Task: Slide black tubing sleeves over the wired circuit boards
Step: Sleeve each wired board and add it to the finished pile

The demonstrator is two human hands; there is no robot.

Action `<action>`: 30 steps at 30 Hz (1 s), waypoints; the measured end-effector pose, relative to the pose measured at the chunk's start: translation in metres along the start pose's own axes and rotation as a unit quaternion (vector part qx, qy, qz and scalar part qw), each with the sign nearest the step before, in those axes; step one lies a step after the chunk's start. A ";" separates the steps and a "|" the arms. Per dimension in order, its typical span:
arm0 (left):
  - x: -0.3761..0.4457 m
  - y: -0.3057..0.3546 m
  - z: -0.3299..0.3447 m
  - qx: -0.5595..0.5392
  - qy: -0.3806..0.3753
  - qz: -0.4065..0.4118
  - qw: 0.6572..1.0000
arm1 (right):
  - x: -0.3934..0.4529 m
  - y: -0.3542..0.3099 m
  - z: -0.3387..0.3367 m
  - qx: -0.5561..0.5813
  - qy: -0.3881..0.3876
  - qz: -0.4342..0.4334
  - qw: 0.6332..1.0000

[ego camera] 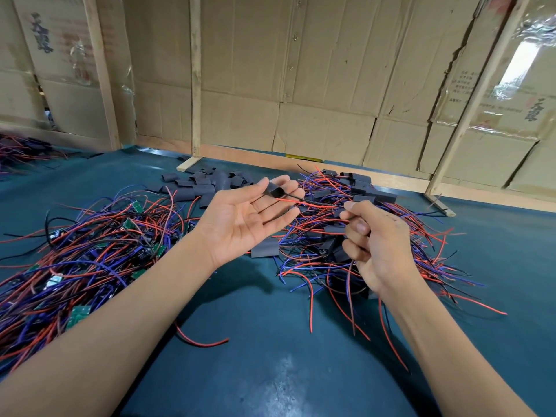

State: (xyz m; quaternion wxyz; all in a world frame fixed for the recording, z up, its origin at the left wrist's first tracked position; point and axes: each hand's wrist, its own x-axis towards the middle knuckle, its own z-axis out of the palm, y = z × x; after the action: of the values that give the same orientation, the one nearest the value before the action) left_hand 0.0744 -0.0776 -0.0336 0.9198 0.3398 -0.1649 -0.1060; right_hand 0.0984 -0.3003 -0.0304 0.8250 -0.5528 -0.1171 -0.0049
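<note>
My left hand (245, 216) is palm up above the table, and its thumb and forefinger pinch a short black tubing sleeve (275, 191). Red and black wires run from that sleeve rightwards to my right hand (374, 243), which is closed around a wire bundle with a sleeved board (332, 251) just below its fingers. Bare green circuit boards with red, blue and black wires (90, 251) are heaped on the left. A pile of loose black sleeves (207, 182) lies behind my left hand. Sleeved boards with wires (370, 191) are heaped on the right.
The table top is a dark teal mat (270, 356). Wooden battens (195, 76) and a cardboard wall close off the far edge. Another heap of wires (21, 150) lies at the far left. One flat sleeve (264, 248) lies under my left wrist.
</note>
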 end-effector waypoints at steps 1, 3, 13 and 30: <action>0.000 0.000 0.000 0.005 -0.002 0.003 1.000 | 0.000 0.000 0.000 0.006 0.002 0.010 1.000; 0.000 -0.001 0.000 0.022 -0.006 0.008 1.000 | 0.000 -0.001 0.001 0.019 0.010 0.028 0.999; 0.000 -0.001 0.001 0.005 -0.006 0.001 1.000 | -0.001 -0.001 0.001 0.043 0.012 0.047 0.998; 0.007 -0.030 0.016 0.157 0.037 0.084 0.983 | -0.015 0.017 0.028 -0.149 -0.111 -0.060 0.981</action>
State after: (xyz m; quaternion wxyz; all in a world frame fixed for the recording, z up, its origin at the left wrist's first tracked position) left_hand 0.0725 -0.1114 -0.0401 0.8663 0.4683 -0.1733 0.0119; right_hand 0.0808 -0.2700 -0.0382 0.7133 -0.6587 -0.2389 -0.0106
